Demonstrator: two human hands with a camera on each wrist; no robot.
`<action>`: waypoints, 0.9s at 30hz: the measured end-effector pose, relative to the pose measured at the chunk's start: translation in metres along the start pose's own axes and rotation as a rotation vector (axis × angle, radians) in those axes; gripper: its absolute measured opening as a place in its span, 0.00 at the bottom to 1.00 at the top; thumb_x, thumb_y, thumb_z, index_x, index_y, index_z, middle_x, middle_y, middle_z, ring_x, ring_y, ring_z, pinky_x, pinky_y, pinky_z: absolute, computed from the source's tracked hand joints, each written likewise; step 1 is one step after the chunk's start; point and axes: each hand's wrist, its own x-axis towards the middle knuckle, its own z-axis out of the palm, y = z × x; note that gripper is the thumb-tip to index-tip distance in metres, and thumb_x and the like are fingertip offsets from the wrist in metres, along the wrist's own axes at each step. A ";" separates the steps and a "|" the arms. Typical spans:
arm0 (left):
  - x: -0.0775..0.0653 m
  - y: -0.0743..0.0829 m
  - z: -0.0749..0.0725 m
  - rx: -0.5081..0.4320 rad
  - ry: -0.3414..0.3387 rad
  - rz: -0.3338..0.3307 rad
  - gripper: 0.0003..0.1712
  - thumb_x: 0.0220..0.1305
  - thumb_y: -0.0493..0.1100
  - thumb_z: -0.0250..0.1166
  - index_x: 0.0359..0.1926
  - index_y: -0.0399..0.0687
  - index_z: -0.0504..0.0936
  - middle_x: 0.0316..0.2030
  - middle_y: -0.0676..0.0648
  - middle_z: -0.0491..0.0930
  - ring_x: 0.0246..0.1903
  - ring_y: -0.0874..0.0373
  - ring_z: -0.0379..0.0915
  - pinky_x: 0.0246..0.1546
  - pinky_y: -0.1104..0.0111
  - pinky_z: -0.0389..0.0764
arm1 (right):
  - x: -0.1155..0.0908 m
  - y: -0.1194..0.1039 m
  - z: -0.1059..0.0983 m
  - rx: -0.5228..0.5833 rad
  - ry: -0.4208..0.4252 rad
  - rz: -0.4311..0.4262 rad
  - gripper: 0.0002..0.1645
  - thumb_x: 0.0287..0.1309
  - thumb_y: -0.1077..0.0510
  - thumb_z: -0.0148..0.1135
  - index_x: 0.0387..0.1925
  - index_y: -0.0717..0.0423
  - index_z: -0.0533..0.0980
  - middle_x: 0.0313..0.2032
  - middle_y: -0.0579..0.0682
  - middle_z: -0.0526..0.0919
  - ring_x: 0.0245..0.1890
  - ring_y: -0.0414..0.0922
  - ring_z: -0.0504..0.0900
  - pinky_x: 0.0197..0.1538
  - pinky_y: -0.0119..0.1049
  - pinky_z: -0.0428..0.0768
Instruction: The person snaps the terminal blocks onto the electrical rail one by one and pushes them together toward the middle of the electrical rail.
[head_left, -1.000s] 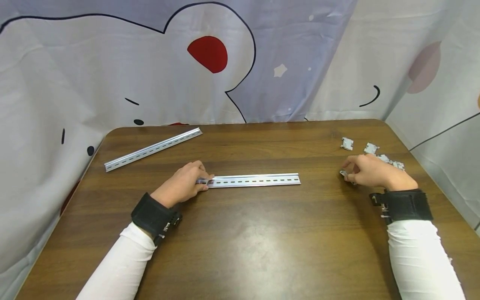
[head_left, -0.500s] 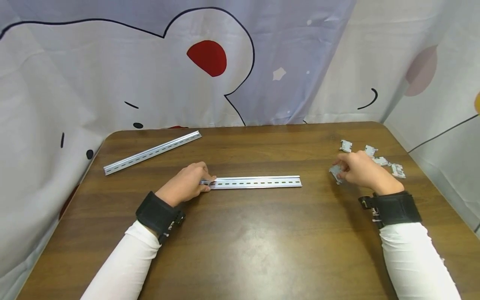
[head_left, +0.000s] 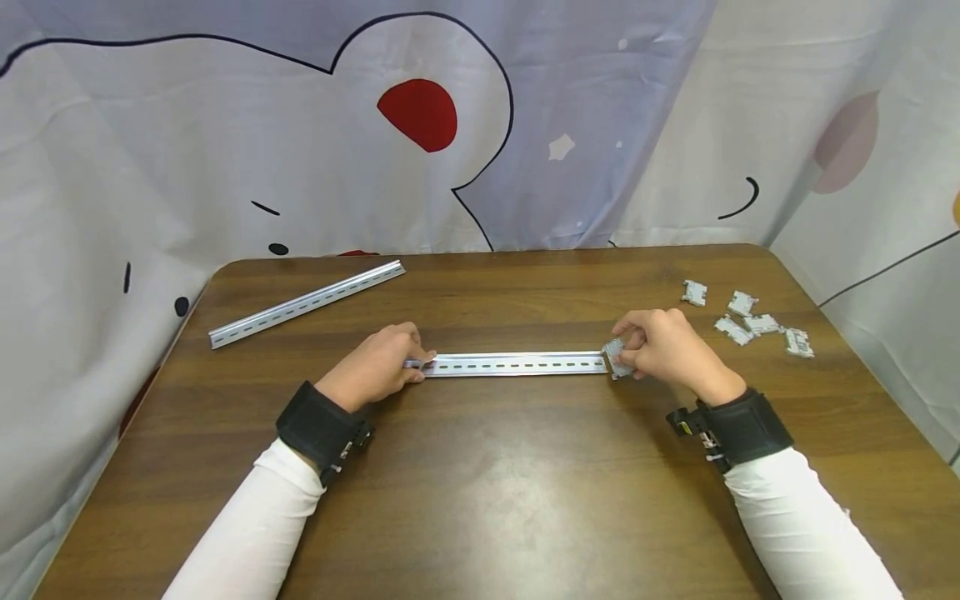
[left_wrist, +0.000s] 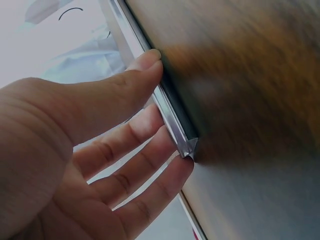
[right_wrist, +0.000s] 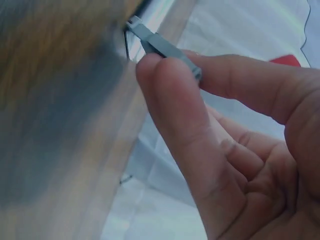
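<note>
A person's left hand, seen from my distant seat at the cameras, grips the left end of a slotted metal rail, thumb on one edge and fingers on the other, as it lies across a wooden table. The right hand pinches a grey block between thumb and fingertips at the rail's right end; I cannot tell whether block and rail touch. Beyond that hand, to the right, I count five loose blocks. A second rail lies at a slant, far left, before a printed curtain.
</note>
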 end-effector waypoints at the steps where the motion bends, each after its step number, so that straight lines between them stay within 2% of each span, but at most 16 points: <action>1: 0.000 0.000 0.000 0.004 0.001 0.004 0.16 0.54 0.36 0.74 0.45 0.39 0.89 0.35 0.42 0.81 0.36 0.50 0.78 0.37 0.61 0.80 | 0.001 -0.002 0.002 0.009 0.002 0.008 0.17 0.50 0.65 0.70 0.44 0.66 0.81 0.22 0.54 0.90 0.15 0.44 0.86 0.22 0.32 0.81; 7: 0.003 0.000 -0.003 -0.015 -0.021 0.003 0.11 0.53 0.36 0.75 0.39 0.40 0.91 0.35 0.43 0.82 0.35 0.50 0.79 0.37 0.60 0.80 | 0.002 -0.009 0.014 -0.020 0.057 0.035 0.17 0.49 0.65 0.68 0.43 0.67 0.81 0.19 0.52 0.89 0.13 0.39 0.84 0.22 0.31 0.77; 10: 0.004 0.000 -0.005 -0.026 -0.035 0.000 0.09 0.53 0.36 0.75 0.37 0.42 0.91 0.35 0.43 0.83 0.34 0.50 0.79 0.36 0.61 0.79 | 0.002 -0.015 0.018 -0.062 0.094 0.041 0.16 0.49 0.66 0.67 0.42 0.68 0.81 0.17 0.51 0.86 0.12 0.38 0.82 0.27 0.39 0.81; 13: 0.005 -0.001 -0.006 -0.024 -0.034 0.000 0.09 0.53 0.36 0.75 0.37 0.41 0.91 0.35 0.43 0.83 0.35 0.50 0.79 0.37 0.60 0.80 | 0.003 -0.020 0.022 -0.121 0.143 0.012 0.15 0.48 0.66 0.65 0.40 0.69 0.81 0.13 0.49 0.83 0.12 0.40 0.83 0.33 0.47 0.83; 16: 0.004 -0.001 -0.006 -0.022 -0.028 0.002 0.08 0.53 0.36 0.75 0.37 0.41 0.91 0.35 0.43 0.82 0.35 0.50 0.80 0.38 0.60 0.81 | 0.006 -0.023 0.026 -0.171 0.178 -0.018 0.14 0.46 0.67 0.63 0.38 0.69 0.81 0.10 0.48 0.81 0.13 0.43 0.84 0.34 0.49 0.83; 23: 0.006 -0.001 -0.004 -0.030 -0.035 -0.007 0.06 0.53 0.37 0.75 0.34 0.42 0.91 0.35 0.43 0.83 0.34 0.51 0.79 0.38 0.59 0.80 | 0.012 -0.025 0.029 -0.175 0.159 -0.006 0.16 0.43 0.70 0.58 0.38 0.71 0.81 0.07 0.48 0.81 0.12 0.44 0.82 0.32 0.50 0.83; 27: 0.006 -0.002 -0.006 -0.019 -0.040 -0.005 0.09 0.53 0.37 0.75 0.37 0.41 0.91 0.36 0.43 0.83 0.36 0.49 0.80 0.39 0.58 0.80 | 0.014 -0.025 0.027 -0.146 0.135 0.005 0.17 0.44 0.70 0.57 0.39 0.71 0.81 0.08 0.49 0.83 0.11 0.43 0.83 0.33 0.50 0.83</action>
